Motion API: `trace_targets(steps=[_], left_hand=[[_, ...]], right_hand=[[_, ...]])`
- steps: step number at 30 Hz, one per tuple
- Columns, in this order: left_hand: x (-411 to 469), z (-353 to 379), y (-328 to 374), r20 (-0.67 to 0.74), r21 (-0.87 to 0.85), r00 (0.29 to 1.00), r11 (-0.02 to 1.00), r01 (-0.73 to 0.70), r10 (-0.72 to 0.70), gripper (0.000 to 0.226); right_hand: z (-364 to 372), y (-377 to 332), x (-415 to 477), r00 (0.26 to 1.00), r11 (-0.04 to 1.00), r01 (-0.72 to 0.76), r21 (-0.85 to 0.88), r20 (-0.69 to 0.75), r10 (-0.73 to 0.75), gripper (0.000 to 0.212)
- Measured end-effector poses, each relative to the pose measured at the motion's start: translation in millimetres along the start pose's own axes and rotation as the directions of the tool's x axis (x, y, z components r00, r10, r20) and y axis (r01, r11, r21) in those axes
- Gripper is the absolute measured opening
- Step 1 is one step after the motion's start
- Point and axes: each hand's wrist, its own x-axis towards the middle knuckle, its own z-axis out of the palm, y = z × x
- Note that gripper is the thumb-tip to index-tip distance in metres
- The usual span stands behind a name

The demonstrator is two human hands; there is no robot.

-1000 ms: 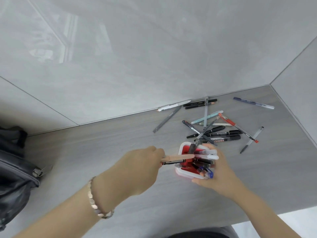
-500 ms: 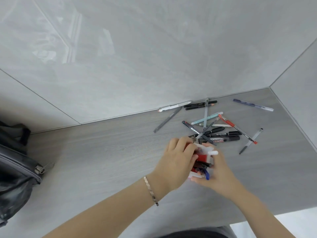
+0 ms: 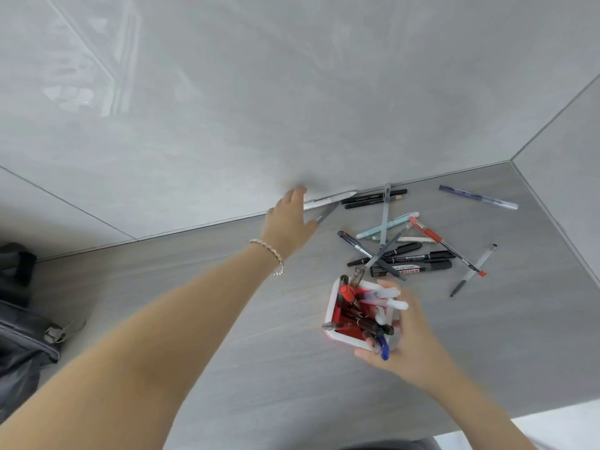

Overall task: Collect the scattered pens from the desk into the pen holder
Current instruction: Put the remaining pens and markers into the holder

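Left hand (image 3: 289, 222), fingers spread and empty after dropping its pen into the pen holder (image 3: 337, 315), is now reaching the white pen (image 3: 329, 201) just beyond its fingertips; right hand (image 3: 409, 336) is gripping the holder.

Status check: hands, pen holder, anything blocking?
Left hand open, reaching for the white pen by the wall. Right hand gripping the pen holder, partly filled. Loose pens remain on desk; nothing blocking.

The only legible text is "WHITEBOARD" in white letters on a red band, upside down to the camera, on the barrel of a black marker (image 3: 412, 269) at about 12 o'clock from the pen holder (image 3: 331, 315). Print on the other pens is too small to read.
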Motion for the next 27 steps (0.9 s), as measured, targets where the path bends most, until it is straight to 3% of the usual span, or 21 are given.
trace_targets(steps=[4, 9, 12, 15, 19, 24, 27], left_hand=[[28, 20, -12, 0.169, 0.232, 0.985, 0.97, -0.073, 0.034, 0.062], [22, 38, -16, 0.148, 0.5, 0.988, 0.858, -0.115, 0.047, 0.03], [1, 43, -27, 0.165, 0.546, 0.985, 0.836, -0.053, -0.045, 0.025], [-30, 30, -35, 0.22, 0.369, 0.953, 0.922, 0.117, -0.209, 0.028], [-81, -1, -44, 0.269, -0.005, 0.923, 0.958, 0.288, -0.276, 0.017], [-143, -50, -37, 0.236, -0.299, 0.952, 0.918, 0.263, -0.196, 0.028], [-167, -79, -24, 0.221, -0.347, 0.969, 0.919, 0.186, -0.113, 0.013]], right_hand=[[2, 5, 0, 0.999, 0.998, -0.052, 0.021, 0.004, 0.052, 0.09], [2, 10, 1, 0.997, 0.997, -0.079, 0.01, 0.001, 0.079, 0.088], [1, 10, 1, 0.994, 0.994, -0.108, 0.019, 0.016, 0.108, 0.089], [0, 9, 1, 0.991, 0.991, -0.131, 0.035, 0.022, 0.13, 0.092], [1, 3, 0, 0.993, 0.992, -0.113, 0.055, 0.038, 0.111, 0.091], [1, -1, 1, 0.999, 0.997, -0.034, 0.067, 0.038, 0.031, 0.089], [1, -4, 1, 0.999, 0.997, -0.007, 0.075, 0.037, 0.005, 0.09]])
